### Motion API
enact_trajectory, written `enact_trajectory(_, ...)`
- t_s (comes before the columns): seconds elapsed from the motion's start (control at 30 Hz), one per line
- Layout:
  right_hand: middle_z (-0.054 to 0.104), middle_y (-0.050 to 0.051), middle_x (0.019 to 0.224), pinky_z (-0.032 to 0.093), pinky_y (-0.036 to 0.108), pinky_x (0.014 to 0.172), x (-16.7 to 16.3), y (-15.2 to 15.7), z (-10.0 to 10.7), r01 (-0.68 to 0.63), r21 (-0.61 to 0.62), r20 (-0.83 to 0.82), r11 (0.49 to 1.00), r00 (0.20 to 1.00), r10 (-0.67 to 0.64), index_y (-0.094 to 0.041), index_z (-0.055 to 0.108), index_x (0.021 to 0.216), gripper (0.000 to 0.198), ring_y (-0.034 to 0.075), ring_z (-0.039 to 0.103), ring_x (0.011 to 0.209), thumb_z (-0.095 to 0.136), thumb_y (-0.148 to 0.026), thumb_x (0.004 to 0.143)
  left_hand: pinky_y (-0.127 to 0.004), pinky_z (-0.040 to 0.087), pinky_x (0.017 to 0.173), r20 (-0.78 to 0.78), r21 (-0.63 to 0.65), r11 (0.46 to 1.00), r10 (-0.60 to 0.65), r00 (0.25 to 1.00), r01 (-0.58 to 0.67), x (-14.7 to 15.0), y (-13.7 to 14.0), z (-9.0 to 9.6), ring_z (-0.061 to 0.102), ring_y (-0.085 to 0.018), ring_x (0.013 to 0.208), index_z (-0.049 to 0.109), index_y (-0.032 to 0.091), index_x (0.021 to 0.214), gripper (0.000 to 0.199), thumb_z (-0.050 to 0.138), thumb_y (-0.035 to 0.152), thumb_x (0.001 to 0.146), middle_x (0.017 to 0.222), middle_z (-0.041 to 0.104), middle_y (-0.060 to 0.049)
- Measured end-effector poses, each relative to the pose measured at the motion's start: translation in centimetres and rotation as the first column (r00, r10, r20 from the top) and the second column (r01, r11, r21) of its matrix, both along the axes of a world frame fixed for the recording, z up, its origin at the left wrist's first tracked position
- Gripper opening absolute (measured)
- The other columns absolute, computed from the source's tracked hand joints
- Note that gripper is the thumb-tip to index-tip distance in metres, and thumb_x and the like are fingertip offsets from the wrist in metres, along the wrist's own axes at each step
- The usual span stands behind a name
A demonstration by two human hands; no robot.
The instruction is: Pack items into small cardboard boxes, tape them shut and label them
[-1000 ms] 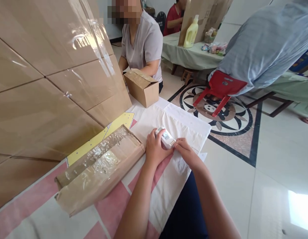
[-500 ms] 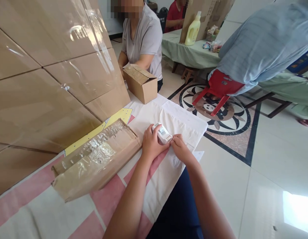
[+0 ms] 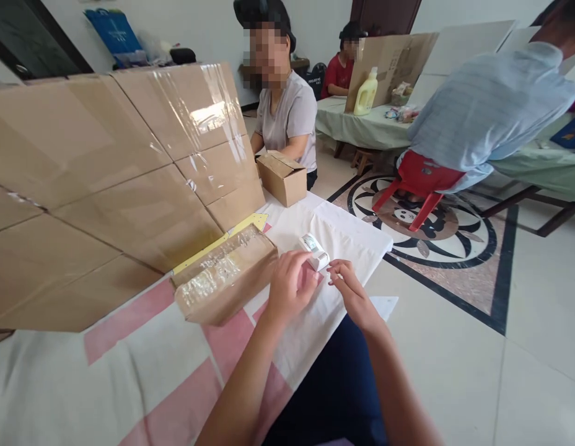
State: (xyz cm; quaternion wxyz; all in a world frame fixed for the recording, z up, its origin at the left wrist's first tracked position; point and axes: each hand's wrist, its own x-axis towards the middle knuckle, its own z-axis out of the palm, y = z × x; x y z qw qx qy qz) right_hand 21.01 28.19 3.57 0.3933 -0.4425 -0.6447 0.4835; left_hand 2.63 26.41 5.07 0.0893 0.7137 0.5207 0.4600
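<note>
A cloth-covered tabletop (image 3: 106,371) fills the lower left, carrying a taped parcel (image 3: 225,275), a small cardboard box (image 3: 282,178) and a white device (image 3: 315,251).

White device (image 3: 314,250) showing a grey window. Tablecloth (image 3: 143,365) showing white with pink blocks. Taped parcel (image 3: 227,275) and cardboard wall (image 3: 106,186) showing brown. Stool (image 3: 420,186) showing red. Floor medallion (image 3: 455,229) showing black-and-white panda pattern.

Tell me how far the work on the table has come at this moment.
Looks done: the long parcel lies wrapped in clear tape on the table cloth. In hand: the left hand grips a small white device; the right hand pinches something tiny beside it. Left: I cannot tell; the parcel's top shows no label.
</note>
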Motion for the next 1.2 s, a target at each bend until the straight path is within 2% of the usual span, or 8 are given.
enact_trajectory(0.13, 0.045, 0.006, 0.127, 0.038, 0.036, 0.112, -0.2, -2.9, 3.1, -0.139, 0.052, -0.021, 0.989, 0.990, 0.140, -0.025, 0.050, 0.094, 0.021, 0.020, 0.043, 0.130, 0.042, -0.041, 0.105, -0.034, 0.053, 0.093, 0.175, -0.282, 0.953, -0.067, 0.982, 0.115, -0.9, -3.8, 2.4, 0.066, -0.019, 0.104, 0.065, 0.025, 0.116, 0.024, 0.056, 0.038, 0.099, 0.111, 0.070, -0.004)
enact_trajectory(0.27, 0.043, 0.006, 0.128, 0.035, 0.035, 0.116, -1.3, -4.6, 4.0, -0.270, 0.123, -0.008, 0.955, 0.962, 0.273, -0.025, 0.049, 0.097, 0.016, 0.020, 0.043, 0.132, 0.040, -0.034, 0.107, -0.032, 0.054, 0.089, 0.208, -0.343, 0.931, -0.056, 0.977, 0.126, -1.3, -5.9, 3.2, 0.067, -0.019, 0.100, 0.068, 0.025, 0.108, 0.019, 0.062, 0.038, 0.096, 0.105, 0.071, -0.003)
enact_trajectory(0.53, 0.042, 0.007, 0.139, 0.041, 0.038, 0.116, -3.5, -7.8, 3.6, -0.402, 0.120, 0.115, 0.908, 0.914, 0.389, -0.028, 0.047, 0.116, 0.014, 0.020, 0.044, 0.136, 0.037, -0.025, 0.106, -0.033, 0.047, 0.079, -0.215, -0.305, 0.944, 0.064, 0.974, -0.129, -1.5, -9.5, 5.1, 0.063, -0.018, 0.088, 0.060, 0.023, 0.088, 0.013, 0.053, 0.022, 0.099, 0.092, 0.067, 0.000)
enact_trajectory(0.67, 0.042, 0.011, 0.143, 0.039, 0.050, 0.117, -5.0, -7.7, 2.5, -0.228, 0.332, 0.188, 0.915, 0.967, 0.173, -0.026, 0.045, 0.125, 0.023, 0.027, 0.040, 0.141, 0.046, -0.025, 0.102, -0.032, 0.043, 0.078, -0.312, -0.091, 0.963, 0.213, 0.926, -0.252, -3.3, -11.7, 5.8, 0.060, -0.016, 0.085, 0.055, 0.022, 0.088, 0.016, 0.048, 0.017, 0.101, 0.094, 0.066, 0.000)
enact_trajectory(0.77, 0.044, 0.015, 0.149, 0.032, 0.060, 0.119, -7.2, -5.5, 2.9, -0.089, 0.560, 0.203, 0.824, 0.979, -0.032, -0.023, 0.041, 0.139, 0.040, 0.032, 0.032, 0.148, 0.049, -0.026, 0.100, -0.031, 0.042, 0.080, -0.311, 0.021, 0.911, 0.396, 0.864, -0.411, -6.8, -13.1, 6.9, 0.060, -0.016, 0.088, 0.055, 0.022, 0.091, 0.013, 0.048, 0.020, 0.102, 0.095, 0.065, 0.000)
enact_trajectory(0.87, 0.047, 0.012, 0.156, 0.019, 0.063, 0.125, -11.0, -1.9, 4.7, -0.260, 0.693, 0.374, 0.673, 0.927, -0.027, -0.021, 0.043, 0.146, 0.043, 0.033, 0.024, 0.155, 0.043, -0.027, 0.103, -0.031, 0.040, 0.076, -0.319, -0.129, 0.826, 0.489, 0.812, -0.548, -11.4, -13.6, 8.9, 0.059, -0.017, 0.084, 0.055, 0.023, 0.086, 0.022, 0.044, 0.031, 0.103, 0.087, 0.063, 0.001)
enact_trajectory(1.0, 0.051, 0.007, 0.157, 0.007, 0.064, 0.127, -16.1, 1.5, 5.9, -0.528, 0.674, 0.590, 0.516, 0.806, 0.054, -0.020, 0.054, 0.146, 0.045, 0.032, 0.027, 0.156, 0.035, -0.034, 0.108, -0.029, 0.034, 0.064, -0.355, -0.446, 0.693, 0.445, 0.823, -0.567, -16.8, -12.0, 11.1, 0.054, -0.016, 0.069, 0.051, 0.023, 0.076, 0.031, 0.043, 0.042, 0.099, 0.073, 0.059, 0.003)
enact_trajectory(1.2, 0.057, 0.005, 0.151, 0.013, 0.065, 0.126, -17.3, 1.1, 4.5, -0.546, 0.637, 0.633, 0.545, 0.773, 0.036, -0.021, 0.063, 0.138, 0.044, 0.030, 0.037, 0.152, 0.032, -0.034, 0.109, -0.028, 0.032, 0.060, -0.290, -0.659, 0.652, 0.241, 0.926, -0.376, -21.0, -8.1, 11.8, 0.048, -0.015, 0.066, 0.053, 0.022, 0.070, 0.033, 0.051, 0.049, 0.088, 0.069, 0.054, 0.003)
